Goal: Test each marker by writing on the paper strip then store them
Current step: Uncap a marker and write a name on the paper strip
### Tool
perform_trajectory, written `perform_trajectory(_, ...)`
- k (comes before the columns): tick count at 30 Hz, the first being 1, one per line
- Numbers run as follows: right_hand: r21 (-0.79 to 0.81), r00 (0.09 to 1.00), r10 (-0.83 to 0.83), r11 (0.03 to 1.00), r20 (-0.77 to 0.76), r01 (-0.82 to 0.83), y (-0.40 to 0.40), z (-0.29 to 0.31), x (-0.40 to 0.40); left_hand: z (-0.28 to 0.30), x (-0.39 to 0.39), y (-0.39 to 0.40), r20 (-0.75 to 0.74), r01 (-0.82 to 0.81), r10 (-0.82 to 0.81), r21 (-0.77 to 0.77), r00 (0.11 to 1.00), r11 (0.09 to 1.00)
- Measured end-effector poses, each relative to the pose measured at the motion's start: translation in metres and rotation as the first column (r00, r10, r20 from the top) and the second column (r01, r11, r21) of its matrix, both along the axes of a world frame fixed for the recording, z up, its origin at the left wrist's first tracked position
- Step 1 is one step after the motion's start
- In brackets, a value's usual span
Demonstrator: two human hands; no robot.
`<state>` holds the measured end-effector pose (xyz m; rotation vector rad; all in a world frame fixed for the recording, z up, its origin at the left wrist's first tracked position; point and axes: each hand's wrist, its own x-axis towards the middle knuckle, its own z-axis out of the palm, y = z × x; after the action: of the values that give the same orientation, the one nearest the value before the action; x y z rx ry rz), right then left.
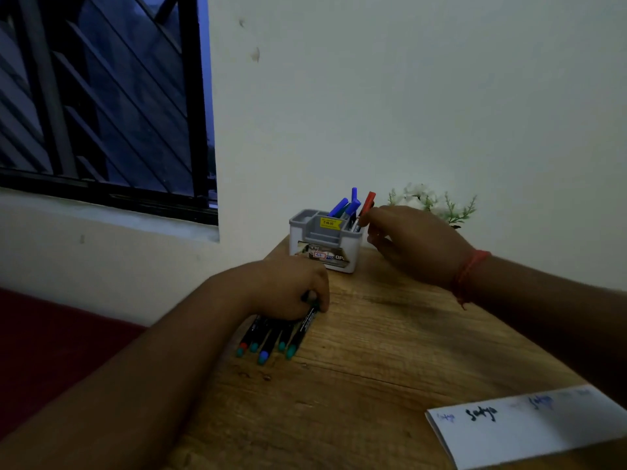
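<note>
The right hand [412,244] pinches a red-capped marker [367,203] in the grey plastic holder [325,244]: storing. The left hand [291,288] grips a bunch of black markers [271,339] on the wooden table [373,351]. Next, probably test one on the white paper strip [529,432].
</note>
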<state>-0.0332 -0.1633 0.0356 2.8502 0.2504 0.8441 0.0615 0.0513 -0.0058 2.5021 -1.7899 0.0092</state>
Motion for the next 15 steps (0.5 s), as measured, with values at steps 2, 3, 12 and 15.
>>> perform_trajectory(2,0.019,1.0,-0.007,1.0,-0.016,0.008,-0.002,0.0,-0.009,-0.001,-0.002,-0.004,0.043,0.016,-0.017,0.025,0.999,1.0)
perform_trajectory(3,0.027,1.0,-0.008,1.0,-0.024,0.009,-0.004,0.0,-0.014,-0.001,-0.002,-0.006,0.078,0.027,-0.029,0.032,0.997,0.999)
perform_trajectory(12,0.068,0.986,-0.058,0.995,-0.157,0.069,-0.039,-0.029,-0.065,-0.006,-0.014,-0.021,0.074,0.015,-0.008,-0.099,0.997,0.995)
perform_trajectory(15,0.054,0.975,-0.087,0.993,-0.204,0.1,-0.05,-0.033,-0.091,-0.005,-0.026,-0.025,0.066,0.042,-0.027,-0.246,0.997,0.968)
